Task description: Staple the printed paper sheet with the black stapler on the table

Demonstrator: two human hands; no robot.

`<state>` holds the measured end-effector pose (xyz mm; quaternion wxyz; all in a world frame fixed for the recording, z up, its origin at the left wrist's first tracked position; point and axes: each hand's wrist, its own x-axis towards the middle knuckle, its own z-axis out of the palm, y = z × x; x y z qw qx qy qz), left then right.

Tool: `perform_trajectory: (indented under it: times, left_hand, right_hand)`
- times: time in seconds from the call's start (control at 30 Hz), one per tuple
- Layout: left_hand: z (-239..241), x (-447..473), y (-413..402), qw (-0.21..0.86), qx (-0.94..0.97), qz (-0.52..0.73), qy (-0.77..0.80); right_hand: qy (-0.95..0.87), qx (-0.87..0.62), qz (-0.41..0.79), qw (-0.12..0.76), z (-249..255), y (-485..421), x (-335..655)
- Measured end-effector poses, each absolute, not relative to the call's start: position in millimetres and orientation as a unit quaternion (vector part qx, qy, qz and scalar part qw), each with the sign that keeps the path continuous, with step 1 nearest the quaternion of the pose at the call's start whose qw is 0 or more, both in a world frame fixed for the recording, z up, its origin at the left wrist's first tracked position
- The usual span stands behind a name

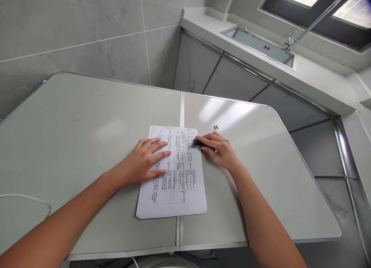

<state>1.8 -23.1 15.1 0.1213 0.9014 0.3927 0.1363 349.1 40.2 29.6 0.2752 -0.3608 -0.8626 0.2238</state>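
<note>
A stack of printed paper sheets [171, 209] lies on the folding table [261, 190], across its centre seam. My left hand [149, 160] rests flat on the left half of the pages, fingers spread. At the upper right edge of the paper, my right hand [218, 148] is closed around a small black stapler [198, 143]. The stapler's front end overlaps the paper's edge; whether its jaws are pressed together is too small to tell. Just beyond the right hand lie small metallic pieces that look like staple strips [216, 127].
A white cable [29, 197] curves over the table's left side. Behind the table stand a grey tiled wall [87, 24] and a counter [203, 19] with a sink [261, 46] and a faucet [307, 26]. Cabinet fronts [237, 75] run below the counter.
</note>
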Motion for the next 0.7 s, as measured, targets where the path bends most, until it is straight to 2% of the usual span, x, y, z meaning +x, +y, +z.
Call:
perform_trajectory:
  times: [0.4, 0.7]
  left_hand:
    - [19, 4, -24, 0.124, 0.902, 0.118, 0.396]
    - [19, 4, -24, 0.126, 0.899, 0.112, 0.405]
  right_hand:
    - [-0.882, -0.376, 0.179, 0.221, 35, 38, 345]
    - [-0.885, -0.442, 0.085, 0.118, 41, 27, 324]
